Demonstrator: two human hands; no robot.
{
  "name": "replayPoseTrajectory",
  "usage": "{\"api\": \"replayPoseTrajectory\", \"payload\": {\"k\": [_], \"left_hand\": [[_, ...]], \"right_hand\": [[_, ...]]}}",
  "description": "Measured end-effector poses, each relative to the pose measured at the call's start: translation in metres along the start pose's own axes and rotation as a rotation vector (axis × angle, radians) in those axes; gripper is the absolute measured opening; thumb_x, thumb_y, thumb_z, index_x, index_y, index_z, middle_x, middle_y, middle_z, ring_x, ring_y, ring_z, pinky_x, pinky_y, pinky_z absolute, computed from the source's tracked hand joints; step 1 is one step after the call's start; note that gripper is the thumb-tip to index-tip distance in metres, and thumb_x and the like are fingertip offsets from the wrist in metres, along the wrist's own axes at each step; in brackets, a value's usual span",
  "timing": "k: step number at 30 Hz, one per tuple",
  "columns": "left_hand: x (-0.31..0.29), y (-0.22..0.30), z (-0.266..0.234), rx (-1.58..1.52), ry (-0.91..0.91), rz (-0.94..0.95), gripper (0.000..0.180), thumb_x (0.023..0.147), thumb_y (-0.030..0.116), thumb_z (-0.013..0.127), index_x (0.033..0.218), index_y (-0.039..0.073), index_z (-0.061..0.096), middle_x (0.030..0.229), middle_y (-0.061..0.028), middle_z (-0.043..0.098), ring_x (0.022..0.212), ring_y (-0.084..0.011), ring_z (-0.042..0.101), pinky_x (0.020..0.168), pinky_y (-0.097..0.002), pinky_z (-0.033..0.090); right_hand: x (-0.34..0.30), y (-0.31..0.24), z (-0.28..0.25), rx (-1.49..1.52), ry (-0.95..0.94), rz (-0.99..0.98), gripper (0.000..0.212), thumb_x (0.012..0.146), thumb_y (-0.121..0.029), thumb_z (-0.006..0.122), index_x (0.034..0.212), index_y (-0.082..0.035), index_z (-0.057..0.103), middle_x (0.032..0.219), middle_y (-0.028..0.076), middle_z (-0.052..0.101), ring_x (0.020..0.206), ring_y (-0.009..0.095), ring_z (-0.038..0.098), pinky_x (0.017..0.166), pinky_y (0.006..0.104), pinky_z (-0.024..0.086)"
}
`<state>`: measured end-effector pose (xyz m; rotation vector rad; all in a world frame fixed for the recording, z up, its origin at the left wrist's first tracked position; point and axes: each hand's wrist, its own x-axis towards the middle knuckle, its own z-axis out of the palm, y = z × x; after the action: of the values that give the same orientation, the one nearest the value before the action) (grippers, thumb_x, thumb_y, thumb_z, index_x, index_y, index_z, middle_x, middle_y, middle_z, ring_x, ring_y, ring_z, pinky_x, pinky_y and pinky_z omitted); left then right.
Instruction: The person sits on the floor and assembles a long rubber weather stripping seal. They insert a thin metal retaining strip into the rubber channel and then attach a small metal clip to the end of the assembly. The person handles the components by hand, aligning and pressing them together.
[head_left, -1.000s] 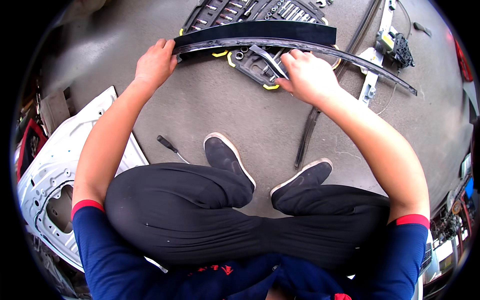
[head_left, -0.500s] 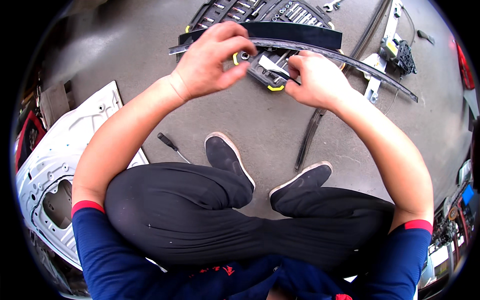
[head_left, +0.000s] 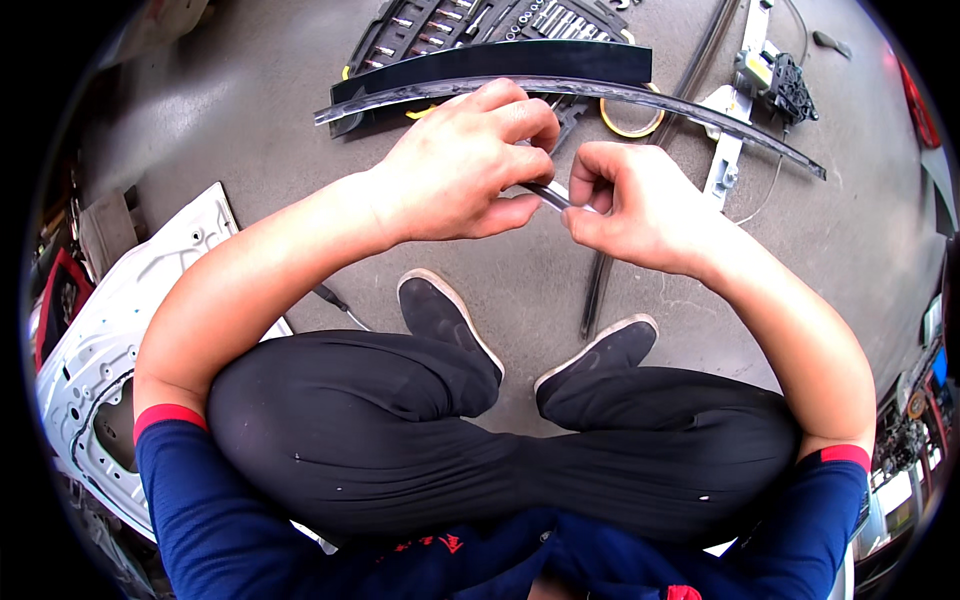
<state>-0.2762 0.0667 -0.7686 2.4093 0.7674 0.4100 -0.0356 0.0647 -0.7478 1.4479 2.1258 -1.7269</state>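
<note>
My left hand (head_left: 470,165) is closed around one end of a short dark strip with a pale, shiny part (head_left: 548,196). My right hand (head_left: 640,205) pinches its other end between thumb and curled fingers. What kind of strip it is I cannot make out, and most of it is hidden by my fingers. Just beyond my hands lies a long, curved black trim strip (head_left: 700,116), running from left to right. Behind it rests a wider glossy black panel (head_left: 480,62), partly over an open socket set case (head_left: 440,28).
A yellow-edged tape roll (head_left: 632,122) lies beyond my right hand. Further right is a window regulator (head_left: 732,150) with its motor. A dark rubber strip (head_left: 593,295) runs along the floor. To my left are a screwdriver (head_left: 332,297) and a white car door panel (head_left: 165,265).
Both hands have drawn nearer to me. My left hand has moved right and closed on the short strip, which my right hand held before. The tape roll has come into view.
</note>
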Motion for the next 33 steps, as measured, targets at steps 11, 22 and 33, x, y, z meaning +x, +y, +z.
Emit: {"api": "replayPoseTrajectory", "payload": {"k": [11, 22, 33], "left_hand": [[0.001, 0.020, 0.002, -0.123, -0.050, 0.031, 0.034, 0.066, 0.003, 0.081, 0.094, 0.006, 0.062, 0.109, -0.0107, 0.060, 0.105, -0.0349, 0.058, 0.090, -0.0460, 0.051], [0.017, 0.022, 0.006, -0.093, -0.130, 0.046, 0.030, 0.064, 0.006, 0.079, 0.090, 0.008, 0.063, 0.114, -0.0083, 0.061, 0.111, -0.0344, 0.058, 0.094, -0.0452, 0.051], [-0.042, -0.068, -0.047, 0.406, -0.115, -0.293, 0.026, 0.070, 0.001, 0.075, 0.093, 0.005, 0.062, 0.125, -0.0126, 0.060, 0.121, -0.0367, 0.057, 0.101, -0.0460, 0.050]], "right_hand": [[-0.007, 0.023, -0.002, 0.462, -0.418, 0.041, 0.053, 0.096, -0.051, 0.074, 0.112, 0.000, 0.069, 0.095, 0.003, 0.068, 0.089, 0.011, 0.060, 0.078, 0.0323, 0.051], [-0.004, 0.029, 0.000, 0.452, -0.339, 0.081, 0.031, 0.089, -0.034, 0.077, 0.089, -0.003, 0.076, 0.078, 0.003, 0.068, 0.077, 0.012, 0.059, 0.073, 0.0329, 0.049], [-0.040, 0.028, -0.034, 0.222, -0.596, -0.463, 0.020, 0.084, -0.017, 0.070, 0.086, 0.003, 0.074, 0.077, 0.017, 0.064, 0.081, 0.031, 0.067, 0.074, 0.0424, 0.051]]}}
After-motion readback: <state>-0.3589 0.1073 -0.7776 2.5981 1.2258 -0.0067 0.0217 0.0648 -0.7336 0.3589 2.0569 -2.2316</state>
